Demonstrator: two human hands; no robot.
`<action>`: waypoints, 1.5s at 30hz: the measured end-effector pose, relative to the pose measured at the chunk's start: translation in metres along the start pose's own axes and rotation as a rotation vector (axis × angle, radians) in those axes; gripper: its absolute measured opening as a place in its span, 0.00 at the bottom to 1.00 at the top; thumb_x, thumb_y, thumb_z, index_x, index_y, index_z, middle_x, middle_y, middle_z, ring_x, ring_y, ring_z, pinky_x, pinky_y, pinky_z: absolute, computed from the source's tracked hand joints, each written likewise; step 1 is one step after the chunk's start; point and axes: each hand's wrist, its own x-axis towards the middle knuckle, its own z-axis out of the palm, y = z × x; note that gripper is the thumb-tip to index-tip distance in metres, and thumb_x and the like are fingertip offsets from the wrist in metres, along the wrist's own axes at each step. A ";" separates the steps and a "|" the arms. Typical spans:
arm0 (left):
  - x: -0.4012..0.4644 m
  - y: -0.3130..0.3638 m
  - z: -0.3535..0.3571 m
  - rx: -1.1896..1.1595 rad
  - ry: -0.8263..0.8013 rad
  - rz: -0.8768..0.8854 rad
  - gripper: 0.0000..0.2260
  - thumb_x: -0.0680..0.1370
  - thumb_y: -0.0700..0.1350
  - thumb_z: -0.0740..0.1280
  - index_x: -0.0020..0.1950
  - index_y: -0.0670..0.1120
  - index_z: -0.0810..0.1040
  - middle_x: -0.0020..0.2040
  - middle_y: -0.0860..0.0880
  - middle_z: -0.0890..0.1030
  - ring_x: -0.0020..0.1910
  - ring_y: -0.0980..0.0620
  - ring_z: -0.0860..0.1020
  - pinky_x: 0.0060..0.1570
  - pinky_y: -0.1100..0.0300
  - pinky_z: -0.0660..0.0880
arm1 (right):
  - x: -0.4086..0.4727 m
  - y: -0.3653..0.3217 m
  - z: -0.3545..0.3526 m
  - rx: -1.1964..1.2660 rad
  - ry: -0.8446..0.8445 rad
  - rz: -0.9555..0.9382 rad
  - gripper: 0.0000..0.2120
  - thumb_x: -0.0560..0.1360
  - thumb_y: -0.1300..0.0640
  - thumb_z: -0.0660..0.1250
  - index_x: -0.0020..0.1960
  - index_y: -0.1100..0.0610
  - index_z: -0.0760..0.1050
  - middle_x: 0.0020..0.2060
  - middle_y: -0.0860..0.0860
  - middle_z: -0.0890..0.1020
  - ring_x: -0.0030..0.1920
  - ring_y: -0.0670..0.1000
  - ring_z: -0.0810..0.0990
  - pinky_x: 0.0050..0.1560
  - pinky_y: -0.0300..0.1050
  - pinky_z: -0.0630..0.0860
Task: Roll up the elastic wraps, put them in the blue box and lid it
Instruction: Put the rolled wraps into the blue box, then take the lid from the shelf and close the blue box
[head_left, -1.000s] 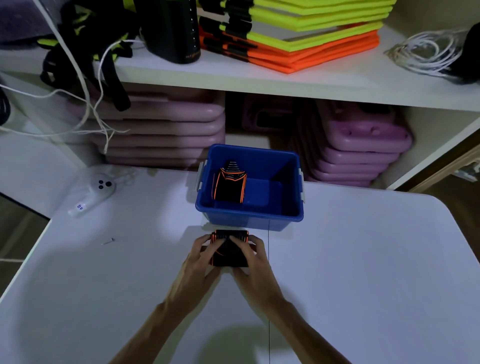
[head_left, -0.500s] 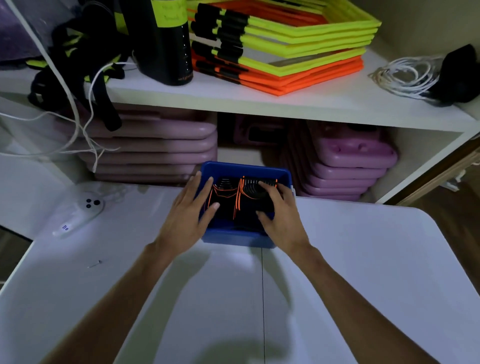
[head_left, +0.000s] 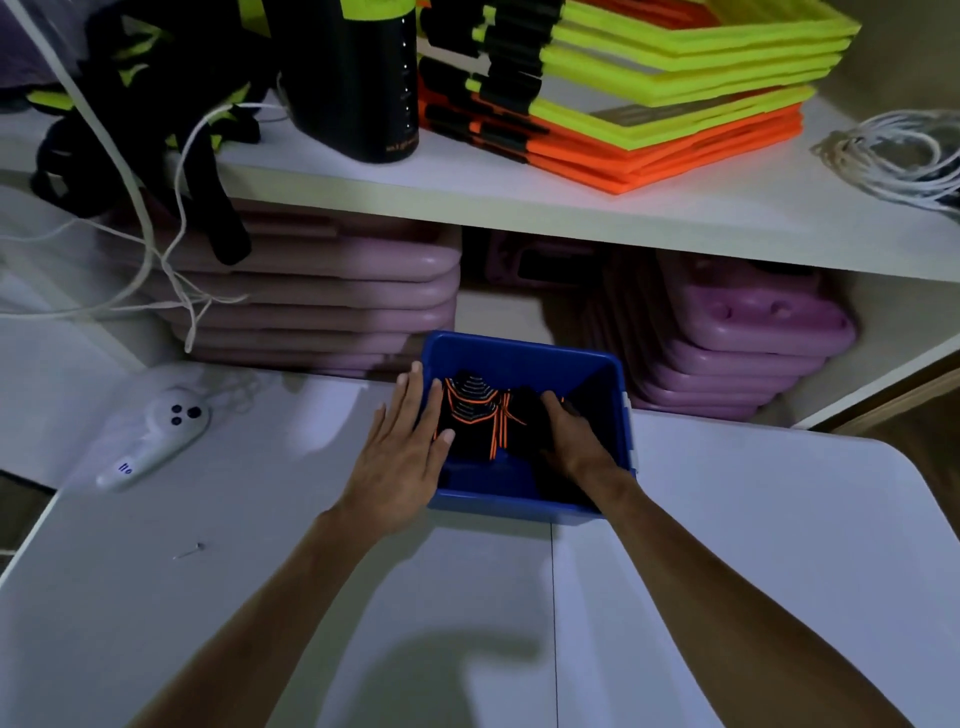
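Your left hand (head_left: 402, 457) lies flat with straight fingers over the left rim of the blue box (head_left: 524, 358), fingertips reaching along its outside wall, thumb toward the wraps and gripping nothing. Your right hand (head_left: 574, 441) is down inside the box, resting on the right-hand rolled wrap (head_left: 524, 415); whether its fingers curl round the roll or merely press on it cannot be made out in the dark interior.

The only writing you can read at all is a small blue mark, something like "110", on the white handheld controller (head_left: 156, 436) lying left of the box; gold lettering low on the black cylinder (head_left: 358, 78) on the shelf is too small to read.

Two rolled wraps sit side by side in the box: the left rolled wrap (head_left: 465, 405) just beside your left thumb, the other under your right hand. Both are black elastic fabric edged with orange stripes, the left showing grey ribbing on its end. The box is smooth rectangular plastic, open-topped, standing at the far edge of the white table (head_left: 779, 545).

Behind it, stacked mauve moulded plastic cases (head_left: 332, 306) fill the lower shelf. Above, flat yellow and orange frames (head_left: 649, 93) are piled, with a coiled white cable (head_left: 893, 156) to their right.
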 end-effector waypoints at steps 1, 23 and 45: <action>0.000 0.000 0.001 -0.015 0.006 -0.001 0.30 0.79 0.60 0.39 0.78 0.48 0.43 0.78 0.49 0.37 0.77 0.52 0.37 0.73 0.54 0.41 | 0.001 0.001 0.001 0.000 -0.063 0.013 0.35 0.70 0.66 0.73 0.70 0.53 0.60 0.72 0.64 0.62 0.69 0.65 0.70 0.70 0.53 0.68; 0.016 0.046 -0.041 0.144 -0.021 -0.063 0.45 0.69 0.69 0.24 0.78 0.48 0.54 0.79 0.43 0.41 0.77 0.44 0.40 0.74 0.43 0.49 | -0.070 -0.025 -0.091 0.176 0.240 -0.188 0.29 0.79 0.49 0.67 0.76 0.53 0.62 0.74 0.54 0.67 0.75 0.51 0.63 0.73 0.40 0.58; 0.103 0.394 -0.455 0.162 0.944 0.537 0.21 0.81 0.56 0.55 0.71 0.49 0.69 0.73 0.44 0.66 0.71 0.46 0.64 0.68 0.47 0.63 | -0.294 -0.188 -0.490 -0.081 1.258 -0.623 0.21 0.79 0.44 0.64 0.70 0.51 0.70 0.65 0.53 0.75 0.65 0.53 0.73 0.63 0.47 0.71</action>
